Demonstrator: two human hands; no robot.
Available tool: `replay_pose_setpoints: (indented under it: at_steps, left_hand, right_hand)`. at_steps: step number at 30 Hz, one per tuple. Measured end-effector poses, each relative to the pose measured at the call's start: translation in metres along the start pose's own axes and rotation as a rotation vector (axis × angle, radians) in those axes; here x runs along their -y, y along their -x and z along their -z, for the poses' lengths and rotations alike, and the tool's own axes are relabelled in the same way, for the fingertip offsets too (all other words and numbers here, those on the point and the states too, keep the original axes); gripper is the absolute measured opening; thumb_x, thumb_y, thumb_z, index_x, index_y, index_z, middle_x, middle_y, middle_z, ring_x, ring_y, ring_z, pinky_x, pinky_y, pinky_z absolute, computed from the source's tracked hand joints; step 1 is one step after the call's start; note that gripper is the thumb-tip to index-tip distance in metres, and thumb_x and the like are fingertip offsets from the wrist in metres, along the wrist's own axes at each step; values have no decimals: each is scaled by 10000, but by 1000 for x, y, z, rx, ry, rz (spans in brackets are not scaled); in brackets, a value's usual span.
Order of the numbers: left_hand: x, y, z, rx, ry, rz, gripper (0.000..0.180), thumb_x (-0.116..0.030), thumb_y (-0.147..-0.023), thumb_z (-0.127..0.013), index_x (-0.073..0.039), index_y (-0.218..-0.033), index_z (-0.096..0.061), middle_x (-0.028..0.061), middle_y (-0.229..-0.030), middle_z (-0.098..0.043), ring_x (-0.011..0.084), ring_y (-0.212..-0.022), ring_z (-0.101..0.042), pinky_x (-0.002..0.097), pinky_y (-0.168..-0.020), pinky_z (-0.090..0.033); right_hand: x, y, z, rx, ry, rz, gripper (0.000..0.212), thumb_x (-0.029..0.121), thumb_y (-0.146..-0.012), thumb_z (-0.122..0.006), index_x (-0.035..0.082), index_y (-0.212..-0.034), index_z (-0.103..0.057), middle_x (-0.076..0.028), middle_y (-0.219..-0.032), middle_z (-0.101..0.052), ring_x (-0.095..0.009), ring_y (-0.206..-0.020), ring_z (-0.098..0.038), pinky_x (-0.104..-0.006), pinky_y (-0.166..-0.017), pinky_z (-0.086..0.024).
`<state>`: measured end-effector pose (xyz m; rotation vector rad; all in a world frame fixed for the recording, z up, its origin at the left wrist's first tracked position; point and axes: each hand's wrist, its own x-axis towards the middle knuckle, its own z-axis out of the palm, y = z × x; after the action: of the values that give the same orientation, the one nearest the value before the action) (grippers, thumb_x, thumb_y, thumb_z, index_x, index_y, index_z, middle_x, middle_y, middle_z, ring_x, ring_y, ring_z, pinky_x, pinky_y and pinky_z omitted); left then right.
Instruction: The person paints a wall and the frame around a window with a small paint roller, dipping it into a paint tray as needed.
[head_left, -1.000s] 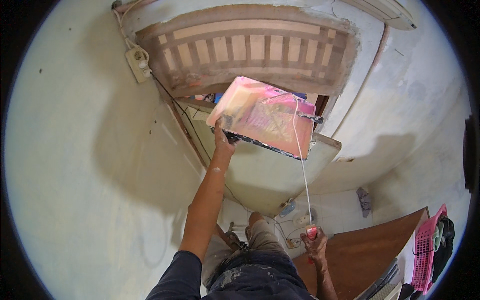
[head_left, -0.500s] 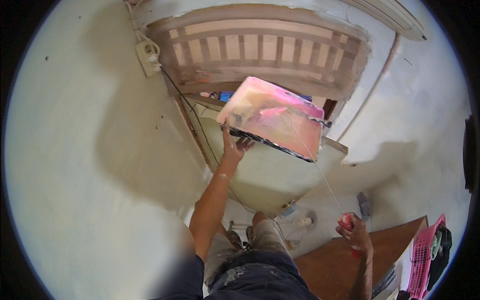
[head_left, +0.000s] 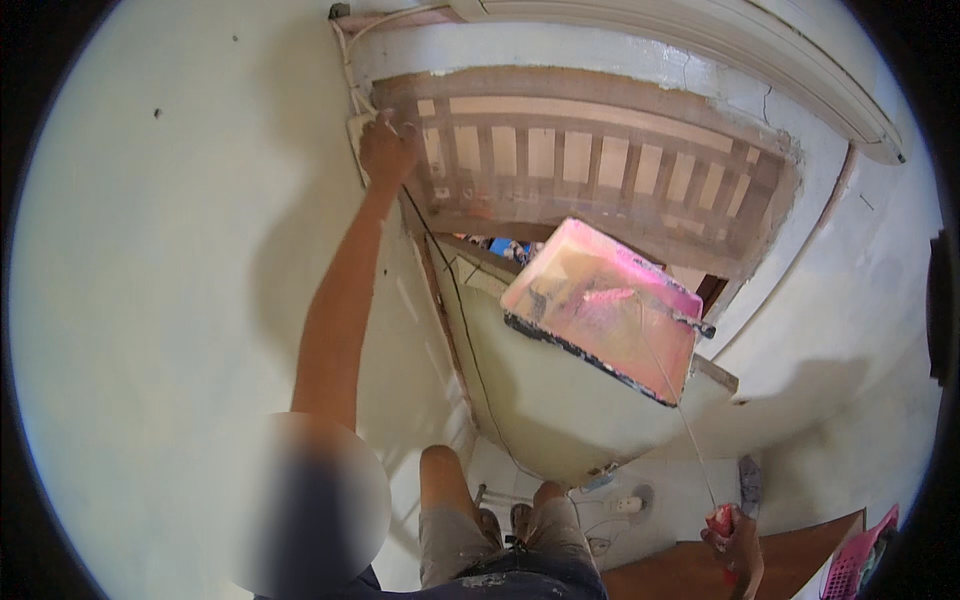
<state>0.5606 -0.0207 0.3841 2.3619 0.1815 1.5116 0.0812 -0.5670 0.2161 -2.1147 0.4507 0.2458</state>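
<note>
My left hand (head_left: pixel 388 148) is raised to the upper left, at a wall power socket (head_left: pixel 357 135) with white cables. Its fingers are bent and closed there; what they grip is hidden behind the hand. Lower right, my right hand (head_left: pixel 738 548) is wrapped round the red handle (head_left: pixel 720 520) of a paint roller with a long thin rod. At the rod's far end, the small pink roller head (head_left: pixel 608 295) lies in a paint tray (head_left: pixel 640 355) smeared with pink and cream paint. Neither hand touches the tray, which rests tilted near the top of a pale panel.
A slatted wooden vent frame (head_left: pixel 600 165) spans the wall behind the tray, below a long white unit (head_left: pixel 700 40). A black cable (head_left: pixel 462 300) hangs down the corner. Low at the right are a brown wooden surface (head_left: pixel 790 560) and a pink basket (head_left: pixel 855 560).
My left hand has let go of the tray's left edge and moved up and left to the wall socket. My right hand still holds the roller handle. The whole view has shifted.
</note>
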Motion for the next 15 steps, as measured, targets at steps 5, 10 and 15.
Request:
replay_pose_setpoints:
  at_steps: [5, 10, 15]
  left_hand:
    - [32, -91, -8, 70, -99, -211, 477, -347, -827, -529, -136, -1254, -502, 263, -1243, -465, 392, -1147, -475, 455, -959, -412]
    - [28, -133, -36, 153, -174, -201, 543, -344, -819, -536, -126, -1309, -448, 290, -1293, -412, 403, -1216, -427, 458, -993, -389]
    - [37, -164, -68, 48, -252, -318, 579, -341, -806, -556, -65, -1301, -440, 288, -1269, -443, 414, -1171, -458, 456, -984, -397]
  right_hand:
    - [36, 9, -5, 50, -408, -92, 60, 9, -854, -564, 44, -879, -522, 14, -751, -391, -98, -698, -347, -234, -601, -360]
    - [45, 10, -4, -4, -392, -122, 65, 47, -835, -584, 48, -869, -529, 20, -689, -397, -99, -631, -344, -257, -539, -357]
    - [41, 6, -12, -50, 109, 12, 53, 84, -828, -575, 62, -841, -529, 23, -643, -389, -95, -574, -338, -258, -487, -338]
